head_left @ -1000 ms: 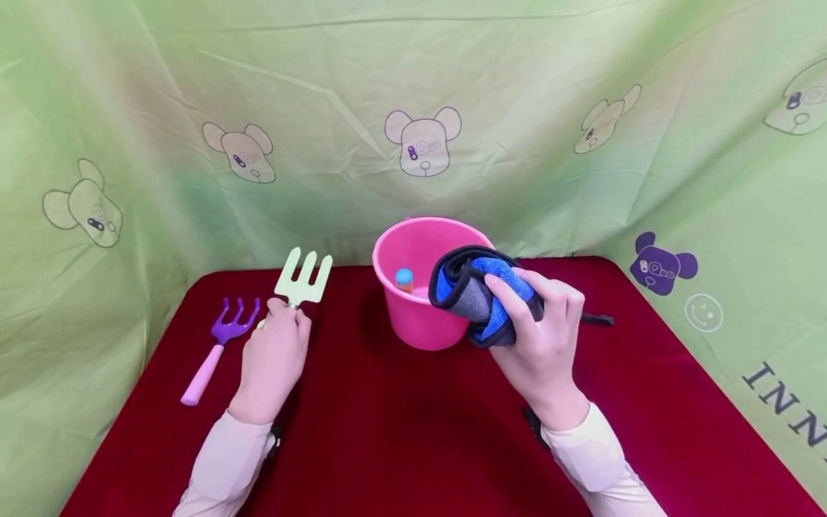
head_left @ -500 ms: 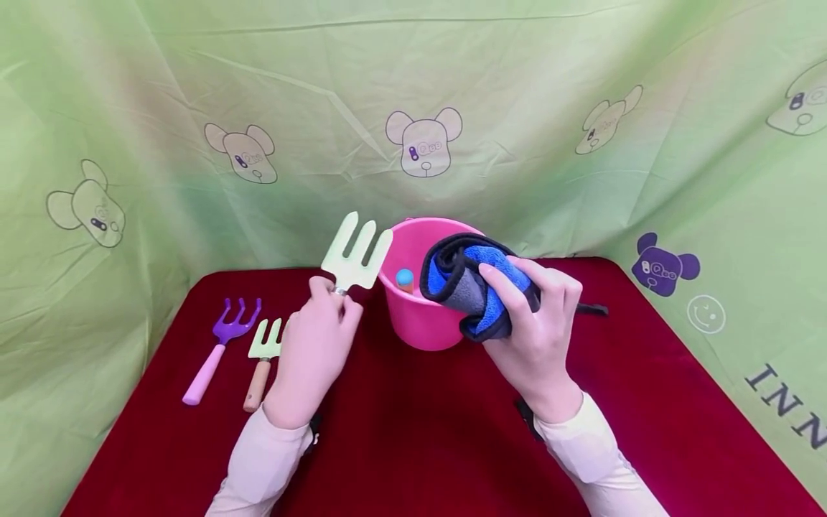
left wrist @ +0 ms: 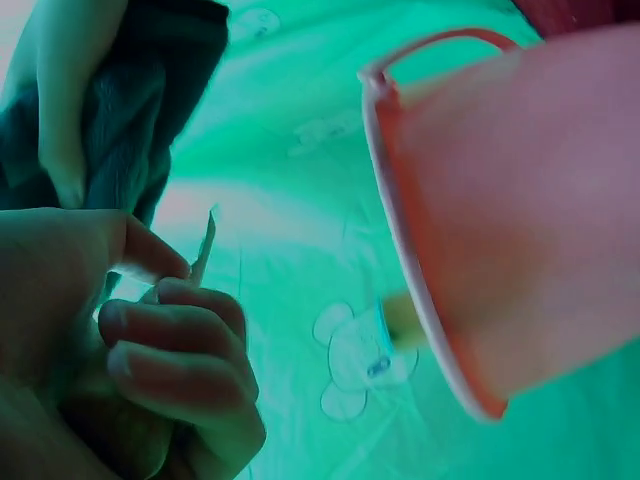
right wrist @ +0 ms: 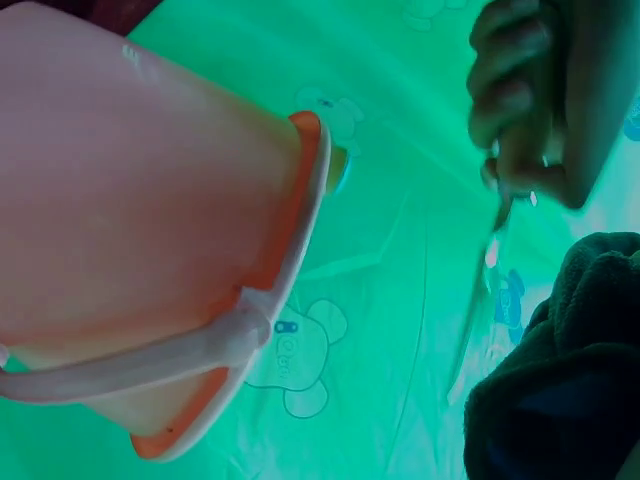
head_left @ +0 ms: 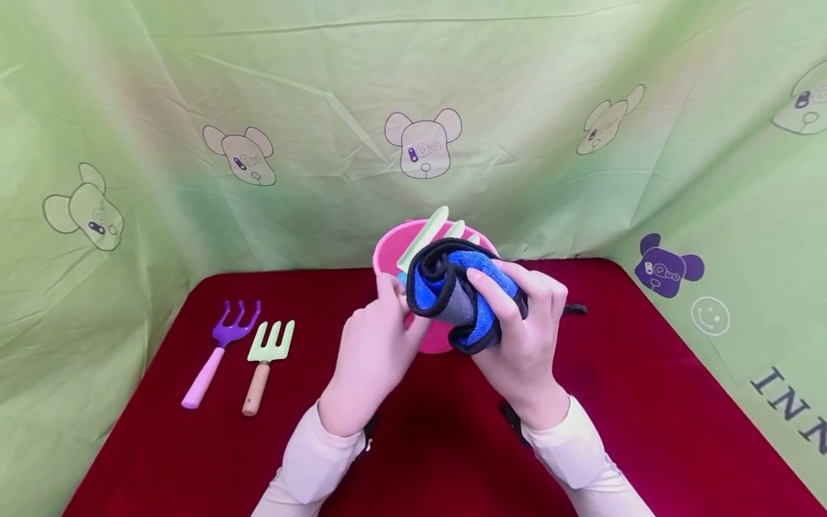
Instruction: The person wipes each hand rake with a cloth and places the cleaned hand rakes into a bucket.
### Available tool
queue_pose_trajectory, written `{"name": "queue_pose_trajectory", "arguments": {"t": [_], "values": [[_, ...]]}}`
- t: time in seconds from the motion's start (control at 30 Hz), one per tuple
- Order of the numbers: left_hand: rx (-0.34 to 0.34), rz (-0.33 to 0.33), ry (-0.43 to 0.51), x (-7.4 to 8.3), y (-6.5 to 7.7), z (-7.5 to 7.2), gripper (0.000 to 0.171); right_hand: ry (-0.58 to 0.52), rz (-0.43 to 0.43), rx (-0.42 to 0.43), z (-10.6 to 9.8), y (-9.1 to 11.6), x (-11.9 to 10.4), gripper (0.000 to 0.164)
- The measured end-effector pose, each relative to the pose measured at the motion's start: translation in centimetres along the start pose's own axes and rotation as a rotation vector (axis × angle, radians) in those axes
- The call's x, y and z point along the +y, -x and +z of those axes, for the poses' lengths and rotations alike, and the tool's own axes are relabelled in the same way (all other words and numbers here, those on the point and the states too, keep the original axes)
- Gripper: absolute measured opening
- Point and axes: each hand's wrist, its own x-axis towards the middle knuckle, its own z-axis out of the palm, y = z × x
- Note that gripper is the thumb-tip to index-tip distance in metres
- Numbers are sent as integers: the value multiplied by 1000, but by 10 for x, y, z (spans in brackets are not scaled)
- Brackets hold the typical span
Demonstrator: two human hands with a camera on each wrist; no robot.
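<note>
Left hand [head_left: 375,345]: thumb and fingers curled round the held fork; grip low in front of the bucket in the head view, back of the hand upward.

Held fork [head_left: 423,238]: pale green tines, pointing up and away; lower part hidden by hand and cloth in the head view. Raised above the bucket rim and apart from it, as both wrist views show; seen nearly edge-on there.

Right hand [head_left: 526,330]: clamped on the cloth, fingers over the top of the bundle.

Cloth [head_left: 478,273]: blue and grey, black edging, loosely rolled. Held in the air, in front of the right part of the bucket in the head view, just beside the held fork; whether the two touch cannot be told.

Bucket [head_left: 390,251]: pink, upright, at the far middle of the table; swing handle [right wrist: 130,370] lowered against its side.

Stick [left wrist: 403,320]: blue-ended, inside the bucket, end projecting past the rim.

Purple fork [head_left: 218,353]: pink handle; flat at the table's left, tines away from the person.

Small fork [head_left: 262,370]: pale green, wooden handle; just right of the purple fork, tines likewise away.

Strap [head_left: 574,309]: black, right of the right hand, partly hidden.

Table [head_left: 439,445]: red covering.

Backdrop [head_left: 323,143]: green fabric, printed with round-eared animal heads.
</note>
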Motion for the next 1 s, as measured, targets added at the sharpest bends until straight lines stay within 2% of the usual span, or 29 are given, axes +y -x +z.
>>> {"name": "queue_pose_trajectory", "arguments": {"t": [0.2,0.27,0.33,0.47,0.7,0.8,1.0], "values": [[56,102,-9,13,5,9,28,-30,-11,11,2,2,0,28],[68,123,-9,14,5,9,23,-32,-16,10,2,2,1,29],[71,129,-12,14,6,10,21,-33,-25,1,1,2,2,31],[64,137,-23,12,8,10,31,-24,-66,-28,1,4,4,40],[80,200,25,11,13,11,19,8,-133,-51,3,6,5,29],[77,209,37,12,14,12,15,23,-138,-56,3,7,6,30],[72,219,36,13,15,12,20,26,-131,-58,2,6,8,29]]}}
